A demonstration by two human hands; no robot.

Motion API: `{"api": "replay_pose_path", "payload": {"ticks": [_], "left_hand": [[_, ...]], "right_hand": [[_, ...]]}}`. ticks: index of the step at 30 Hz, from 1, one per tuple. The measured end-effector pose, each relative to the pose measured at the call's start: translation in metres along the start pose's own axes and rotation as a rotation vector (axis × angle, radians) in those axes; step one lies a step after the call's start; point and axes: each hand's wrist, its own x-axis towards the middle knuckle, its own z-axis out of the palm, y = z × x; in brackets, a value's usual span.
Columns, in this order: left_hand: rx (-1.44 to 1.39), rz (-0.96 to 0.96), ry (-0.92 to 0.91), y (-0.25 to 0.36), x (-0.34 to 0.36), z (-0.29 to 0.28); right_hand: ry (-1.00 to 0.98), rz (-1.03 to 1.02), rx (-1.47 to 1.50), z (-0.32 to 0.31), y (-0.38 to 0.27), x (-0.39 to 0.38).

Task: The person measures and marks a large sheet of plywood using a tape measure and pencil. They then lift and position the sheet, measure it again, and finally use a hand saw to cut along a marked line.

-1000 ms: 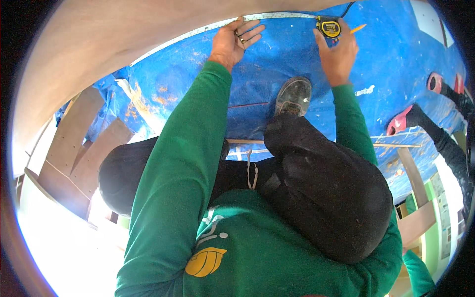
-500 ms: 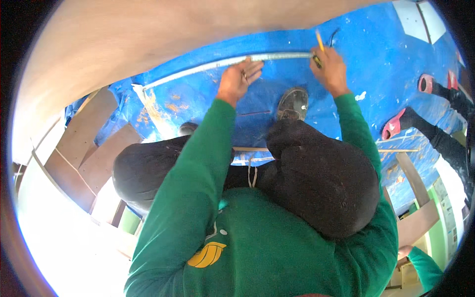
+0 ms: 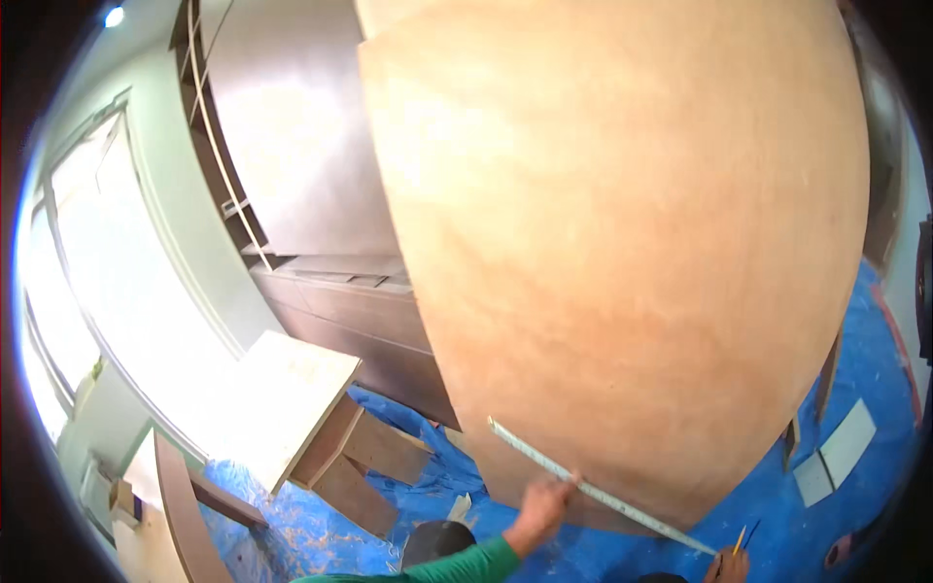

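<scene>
A white tape measure blade point(image 3: 622, 507) stretches slantwise in front of a large plywood sheet point(image 3: 622, 253), its free end near the sheet's lower left part. My left hand point(image 3: 544, 512) is closed, pinching the blade partway along. At the bottom edge my right hand point(image 3: 727, 566), partly cut off, grips the other end of the tape, where the blade runs into it. A yellow pencil point(image 3: 740, 539) sticks up from that hand. The tape's case is hidden in my fingers.
Blue sheeting point(image 3: 573, 554) covers the floor. Left of the plywood stand a dark cabinet point(image 3: 340, 311), a pale board point(image 3: 292, 389) on brown panels, and a bright window point(image 3: 126, 214). White pieces point(image 3: 848, 447) lie at the right.
My view has swung up from my lap and the floor to the upright plywood. The extended blade now lies across the sheet's lower part; my left hand has closed on it.
</scene>
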Motion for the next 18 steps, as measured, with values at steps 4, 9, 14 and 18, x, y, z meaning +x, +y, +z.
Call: {"api": "replay_pose_path", "payload": {"ticks": [4, 9, 14, 18], "left_hand": [[-1.429, -0.381, 0.462, 0.017, 0.113, -0.141], [-1.323, 0.086, 0.701, 0.012, 0.177, -0.280], [-1.256, 0.311, 0.769, 0.003, 0.220, -0.375], [-1.210, 0.399, 0.889, 0.010, 0.259, -0.435]], "right_hand": [[0.178, 0.006, -0.063, -0.075, -0.042, 0.107], [0.414, -0.141, -0.051, -0.128, -0.068, 0.227], [0.619, -0.293, 0.019, -0.190, -0.109, 0.324], [0.752, -0.320, -0.010, -0.217, -0.130, 0.379]]}}
